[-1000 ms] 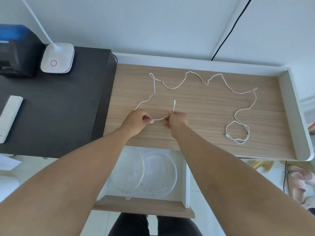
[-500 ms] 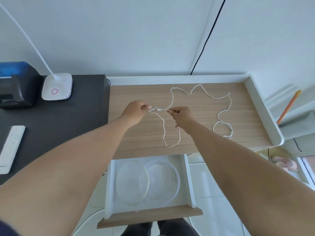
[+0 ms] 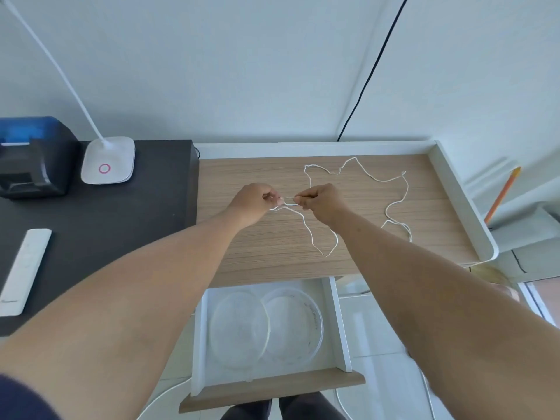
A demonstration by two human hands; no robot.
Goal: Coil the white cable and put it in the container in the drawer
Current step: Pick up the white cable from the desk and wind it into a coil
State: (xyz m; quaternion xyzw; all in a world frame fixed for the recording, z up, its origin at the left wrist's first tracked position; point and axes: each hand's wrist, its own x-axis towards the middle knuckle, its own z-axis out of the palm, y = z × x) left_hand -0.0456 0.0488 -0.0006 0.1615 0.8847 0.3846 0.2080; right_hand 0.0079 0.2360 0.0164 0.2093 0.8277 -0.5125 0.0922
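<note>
Head view: both bare forearms reach forward from the bottom corners and meet over the middle of the wooden desk (image 3: pixel 272 253). The left hand (image 3: pixel 253 203) is curled knuckles-up, thumb and forefinger pinched shut on the cable (image 3: pixel 312 237). The right hand (image 3: pixel 321 201) faces it from 3 o'clock, its grip likewise closed on the cable. The hands are just apart, with a short, nearly level run of cable stretched between them

One white cable. From the two grips a loop hangs toward 5 o'clock and touches the desk near its front edge, partly behind the right forearm. The rest trails from the right hand toward 12 o'clock, wanders along the back of the desk to 2 o'clock, then drops in loose bends to 4 o'clock, ending beside the right forearm. Its plug ends are too small to make out

One drawer (image 3: pixel 342 328), pulled open below the desk's front edge, at 6 o'clock from the hands. In it lie two clear round pieces, side by side and overlapping: the container (image 3: pixel 298 322) at right and what looks like its lid (image 3: pixel 236 328) at left; which is which I cannot tell for certain. The cable is well apart from both

At 9 o'clock stands a black desk (image 3: pixel 106 225) with one white lamp (image 3: pixel 107 160), one remote (image 3: pixel 24 268) and one black-and-blue box (image 3: pixel 33 156). One black wire (image 3: pixel 372 68) runs up the wall at 1 o'clock
</note>
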